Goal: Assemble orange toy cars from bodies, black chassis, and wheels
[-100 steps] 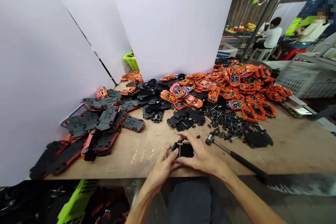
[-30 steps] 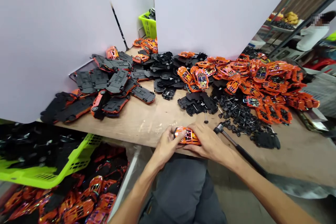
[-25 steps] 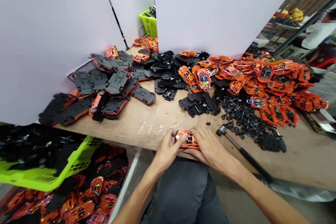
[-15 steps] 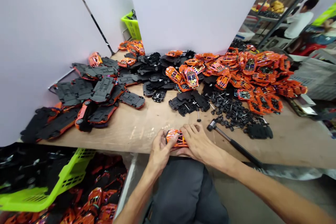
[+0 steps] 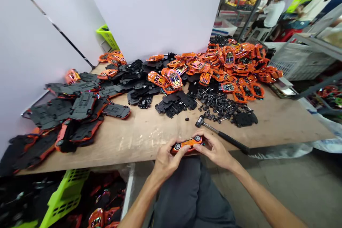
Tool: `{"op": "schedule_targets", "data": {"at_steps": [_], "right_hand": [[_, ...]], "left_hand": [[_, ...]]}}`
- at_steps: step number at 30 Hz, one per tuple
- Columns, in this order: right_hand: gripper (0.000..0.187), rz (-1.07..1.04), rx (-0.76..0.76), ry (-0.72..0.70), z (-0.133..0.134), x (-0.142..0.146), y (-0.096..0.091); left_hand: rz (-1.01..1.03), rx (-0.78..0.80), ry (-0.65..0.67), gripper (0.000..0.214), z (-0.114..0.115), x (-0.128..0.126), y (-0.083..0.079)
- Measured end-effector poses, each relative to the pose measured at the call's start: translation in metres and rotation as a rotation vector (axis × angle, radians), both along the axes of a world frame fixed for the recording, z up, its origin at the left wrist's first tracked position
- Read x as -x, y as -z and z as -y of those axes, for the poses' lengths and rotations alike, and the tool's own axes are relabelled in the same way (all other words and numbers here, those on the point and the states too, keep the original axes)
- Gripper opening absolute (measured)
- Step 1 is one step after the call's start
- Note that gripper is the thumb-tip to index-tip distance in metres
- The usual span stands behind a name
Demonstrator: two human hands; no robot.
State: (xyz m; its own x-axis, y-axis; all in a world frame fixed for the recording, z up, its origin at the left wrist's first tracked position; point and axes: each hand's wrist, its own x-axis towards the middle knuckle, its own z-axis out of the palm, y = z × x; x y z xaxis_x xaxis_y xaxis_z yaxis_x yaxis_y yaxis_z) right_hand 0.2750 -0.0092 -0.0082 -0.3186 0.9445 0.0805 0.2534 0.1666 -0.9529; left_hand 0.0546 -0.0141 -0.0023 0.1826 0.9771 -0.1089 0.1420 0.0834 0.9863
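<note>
Both hands grip an orange toy car (image 5: 188, 144) at the table's front edge. It is turned on its side, wheels upward, with two wheels showing. My left hand (image 5: 169, 156) holds one end, thumb along the orange side. My right hand (image 5: 213, 149) is closed on the other end, its thumb also against the side. Just beyond the right hand lies a hammer (image 5: 221, 135) with a black handle. Behind it are a heap of black wheels on metal axles (image 5: 216, 105) and several black chassis plates (image 5: 176, 103).
Orange car shells (image 5: 240, 60) are piled at the back right. Cars with black undersides up (image 5: 82, 105) are stacked at left. Below the table edge stands a green basket (image 5: 62, 196) beside a bin of orange cars. Two people sit beyond a metal rack (image 5: 258, 5).
The toy car has been rolled from roof up onto its side, so its wheels now show. My right hand has shifted to its end. The view has swung to the right.
</note>
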Motion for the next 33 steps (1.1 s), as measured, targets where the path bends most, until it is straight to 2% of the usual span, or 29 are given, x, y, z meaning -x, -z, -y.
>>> {"op": "schedule_targets", "data": {"at_steps": [3, 6, 9, 12, 17, 19, 22, 24, 25, 27, 29, 31, 33], "right_hand": [[0.028, -0.018, 0.013, -0.012, -0.004, 0.0, 0.0], [0.025, -0.027, 0.003, 0.025, -0.006, 0.004, -0.001], [0.022, -0.032, -0.024, 0.063, -0.005, 0.009, -0.001], [0.021, -0.048, -0.053, 0.087, -0.004, 0.009, 0.002], [0.032, -0.163, 0.021, 0.129, 0.0, 0.007, 0.02], [0.025, -0.126, -0.029, 0.242, 0.004, 0.01, 0.023], [0.015, -0.054, -0.148, 0.362, 0.01, 0.016, 0.016], [0.018, -0.068, -0.175, 0.322, 0.013, 0.017, 0.006], [0.025, -0.081, -0.18, 0.297, 0.014, 0.016, 0.002], [0.05, -0.1, -0.173, 0.278, 0.018, 0.016, -0.002], [0.07, -0.127, -0.151, 0.29, 0.021, 0.02, 0.002], [0.065, -0.182, -0.114, 0.279, 0.021, 0.028, 0.01], [0.044, -0.221, -0.097, 0.275, 0.018, 0.036, 0.015]], "left_hand": [[-0.082, -0.106, -0.041, 0.018, 0.004, -0.003, 0.007], [-0.158, -0.165, -0.004, 0.017, 0.004, 0.001, 0.005], [-0.26, -0.211, 0.146, 0.021, -0.002, 0.004, -0.004], [-0.468, -0.328, 0.265, 0.029, -0.01, -0.003, -0.013], [-0.731, -0.438, 0.197, 0.018, -0.013, -0.024, -0.01], [-0.806, -0.472, 0.179, 0.016, -0.01, -0.026, -0.006], [-0.819, -0.504, 0.117, 0.01, -0.005, -0.023, -0.004], [-0.733, -0.488, 0.071, 0.013, -0.003, -0.018, -0.007], [-0.657, -0.454, 0.04, 0.015, -0.002, -0.016, -0.011], [-0.427, -0.333, -0.058, 0.022, 0.001, -0.015, -0.018], [-0.111, -0.177, -0.18, 0.033, 0.004, -0.018, -0.024], [0.208, -0.036, -0.25, 0.045, 0.006, -0.021, -0.023], [0.429, 0.055, -0.25, 0.049, 0.006, -0.019, -0.017]]}}
